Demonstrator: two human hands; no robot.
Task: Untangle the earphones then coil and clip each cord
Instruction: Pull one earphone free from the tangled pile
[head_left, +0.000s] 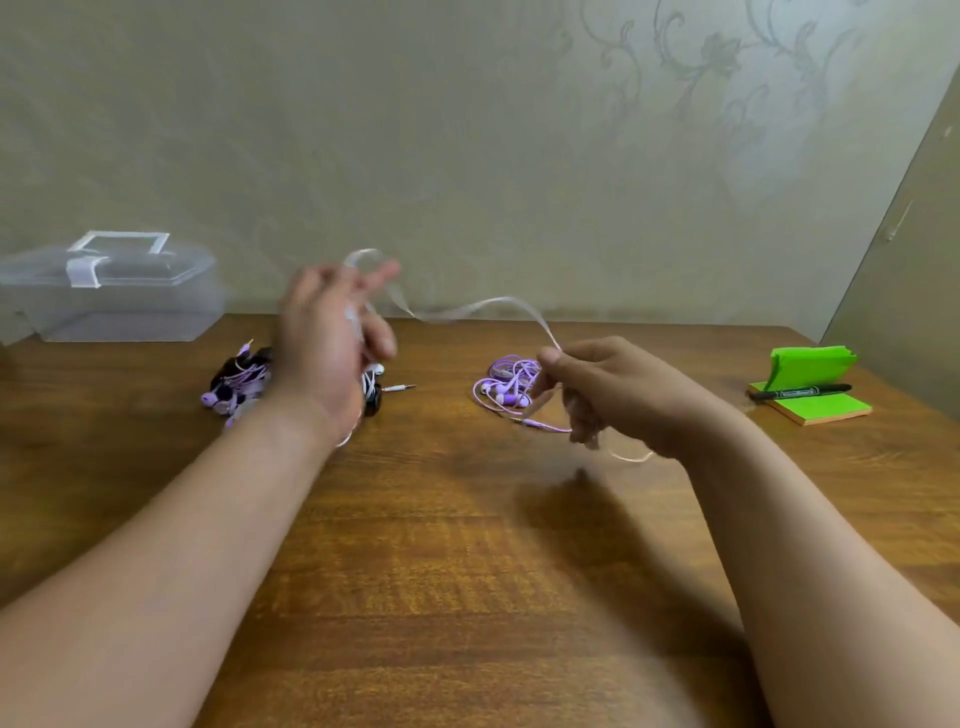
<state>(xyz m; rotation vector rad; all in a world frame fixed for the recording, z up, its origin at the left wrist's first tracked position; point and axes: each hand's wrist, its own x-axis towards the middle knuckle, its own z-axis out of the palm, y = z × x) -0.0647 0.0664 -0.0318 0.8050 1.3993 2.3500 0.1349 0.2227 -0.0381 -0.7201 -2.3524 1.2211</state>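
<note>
Hands: two, both raised over the wooden table (467, 545). Left hand (332, 343), blurred, has its fingers partly curled, with one pale cord (493, 304) looped about them. Right hand (602, 395) pinches the same cord between thumb and forefinger, the other fingers curled. The cord arcs between the hands, and a tail hangs below the right hand. On the table:
- one loose purple earphone set (506, 387), just behind the right hand
- one tangled pile (236, 387) of purple, black and white earphones, behind the left wrist
- one clear lidded box (114, 296), far left
- one green note pad (821, 408), far right
- one black marker (800, 392), lying on the pad
</note>
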